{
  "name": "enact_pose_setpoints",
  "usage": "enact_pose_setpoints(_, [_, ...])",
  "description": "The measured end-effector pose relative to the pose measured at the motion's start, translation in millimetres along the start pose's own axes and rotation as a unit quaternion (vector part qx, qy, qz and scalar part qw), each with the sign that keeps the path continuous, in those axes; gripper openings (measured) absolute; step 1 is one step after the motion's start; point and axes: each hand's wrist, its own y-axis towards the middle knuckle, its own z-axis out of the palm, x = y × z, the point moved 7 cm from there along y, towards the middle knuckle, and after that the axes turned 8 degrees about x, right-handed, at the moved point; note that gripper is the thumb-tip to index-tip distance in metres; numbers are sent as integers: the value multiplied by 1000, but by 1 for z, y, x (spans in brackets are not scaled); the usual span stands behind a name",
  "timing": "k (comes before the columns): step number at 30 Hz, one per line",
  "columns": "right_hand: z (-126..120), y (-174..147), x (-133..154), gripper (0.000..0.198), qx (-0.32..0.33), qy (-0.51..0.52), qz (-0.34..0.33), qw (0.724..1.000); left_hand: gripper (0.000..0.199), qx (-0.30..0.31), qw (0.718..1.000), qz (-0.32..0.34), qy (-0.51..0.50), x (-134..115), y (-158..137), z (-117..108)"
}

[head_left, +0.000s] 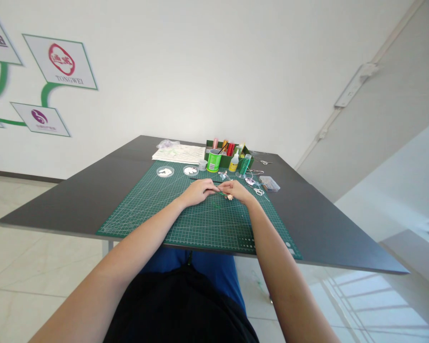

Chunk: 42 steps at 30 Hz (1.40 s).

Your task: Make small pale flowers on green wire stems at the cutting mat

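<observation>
My left hand and my right hand meet over the green cutting mat, fingertips touching. Between them runs a thin green stem, pinched by the fingers of both hands. A small peach-coloured flower shows just below my right fingers and seems to belong to that stem. The exact grip of each hand is partly hidden by the fingers. Loose green bits lie on the mat in front of my hands. Behind the fingers lies a thin dark stick.
Beyond my hands stand a green can, a glue bottle, a green box of coloured tubes, and two shallow dishes. White-handled scissors and a clear plastic case lie at right. White sheets lie near the wall.
</observation>
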Motion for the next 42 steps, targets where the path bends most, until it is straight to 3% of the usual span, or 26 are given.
enact_pose_setpoints(21, [-4, 2, -6, 39, -19, 12, 8, 1000, 20, 0, 1000, -5, -12, -1, 0, -2])
enact_pose_setpoints(30, [-6, -1, -6, 33, -45, 34, 39, 998, 17, -42, 996, -6, -74, 4, 0, -8])
enact_pose_setpoints(37, [-11, -4, -3, 15, -95, 24, 42, 994, 14, -81, 989, -24, -121, 14, 1, -12])
enact_pose_setpoints(42, [-14, -2, -2, 18, -110, 29, 26, 993, 14, -102, 983, -59, -143, 23, 0, -15])
